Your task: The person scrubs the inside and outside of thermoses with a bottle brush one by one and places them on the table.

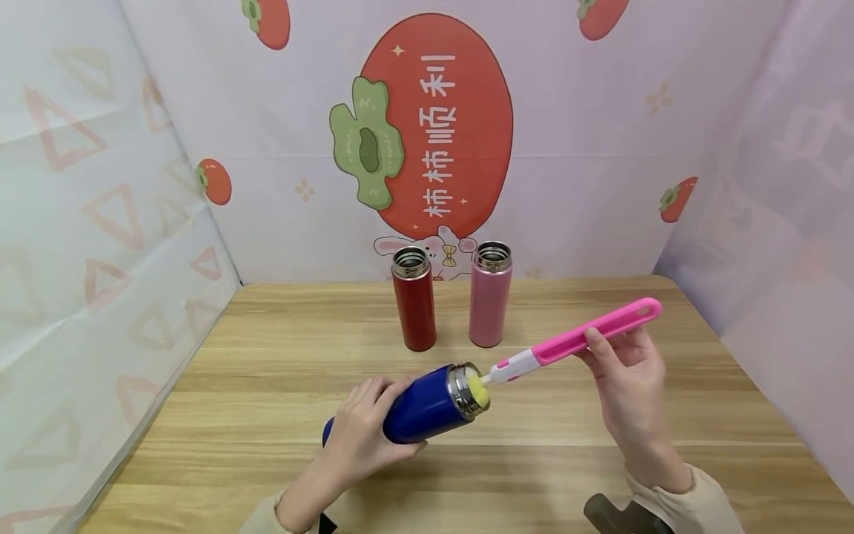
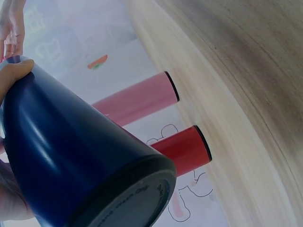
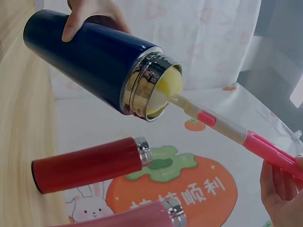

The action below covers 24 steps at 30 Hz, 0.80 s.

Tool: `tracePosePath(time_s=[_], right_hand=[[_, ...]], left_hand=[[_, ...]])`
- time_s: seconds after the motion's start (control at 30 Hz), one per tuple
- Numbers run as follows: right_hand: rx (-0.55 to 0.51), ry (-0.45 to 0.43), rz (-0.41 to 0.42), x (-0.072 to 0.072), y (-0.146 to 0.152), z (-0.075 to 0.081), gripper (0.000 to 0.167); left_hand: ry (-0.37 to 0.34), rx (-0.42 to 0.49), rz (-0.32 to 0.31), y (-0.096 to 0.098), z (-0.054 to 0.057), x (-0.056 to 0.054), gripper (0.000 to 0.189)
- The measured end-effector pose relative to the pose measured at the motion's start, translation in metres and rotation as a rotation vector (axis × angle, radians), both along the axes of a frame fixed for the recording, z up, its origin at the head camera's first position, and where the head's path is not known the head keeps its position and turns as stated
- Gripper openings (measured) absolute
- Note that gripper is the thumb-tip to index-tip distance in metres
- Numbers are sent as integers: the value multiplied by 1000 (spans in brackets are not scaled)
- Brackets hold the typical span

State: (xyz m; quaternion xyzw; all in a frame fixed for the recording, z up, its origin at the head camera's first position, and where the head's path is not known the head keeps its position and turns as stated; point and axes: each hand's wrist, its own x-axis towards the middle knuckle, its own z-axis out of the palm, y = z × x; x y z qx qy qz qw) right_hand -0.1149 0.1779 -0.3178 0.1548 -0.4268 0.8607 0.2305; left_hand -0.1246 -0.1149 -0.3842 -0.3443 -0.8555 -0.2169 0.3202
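My left hand (image 1: 365, 434) grips a blue thermos bottle (image 1: 427, 408) round its body, holding it tilted with its open steel mouth up and to the right. My right hand (image 1: 630, 378) pinches the pink handle of a bottle brush (image 1: 587, 337) between thumb and fingers. The brush's yellow and white sponge head (image 3: 169, 85) sits in the bottle's mouth, part of it showing at the rim. In the left wrist view the dark base of the blue thermos bottle (image 2: 80, 146) faces the camera.
Behind the hands, a red thermos bottle (image 1: 416, 311) and a pink thermos bottle (image 1: 489, 304) stand upright and uncapped on the wooden table (image 1: 280, 348). A printed backdrop (image 1: 287, 245) rises along the table's far edge, with cloth on both sides.
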Motion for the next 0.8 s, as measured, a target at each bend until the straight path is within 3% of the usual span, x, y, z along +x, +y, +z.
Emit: tracePosePath(time_s=[0.17,0.27,0.3,0.43,0.47,0.53,0.7,0.77,0.8], right_hand=[[43,-40,-19,0,-4,-2,16],[84,-33,13,-10,1,-23,16],[115,-47,25,-15,3,-34,17],[225,-58,69,-54,21,-121,30],[239,-80,65,-59,20,-133,33],[263,-79,67,-52,7,-126,31],[379,-133,36,-41,-9,-125,30],[396,-117,41,-57,1,-157,32],[373,-98,60,-49,-5,-140,30]], left_hand=[[-3,0,-2,-1,-2,-1,76],[5,3,-5,0,-1,-2,76],[2,5,-6,0,-1,-2,76],[-24,10,-17,5,2,-2,75],[-25,14,-23,6,3,-2,76],[-38,18,-22,8,5,-2,76],[-49,25,-17,10,4,-2,76],[-44,28,-18,10,3,-2,76],[-43,29,-17,10,3,-2,76]])
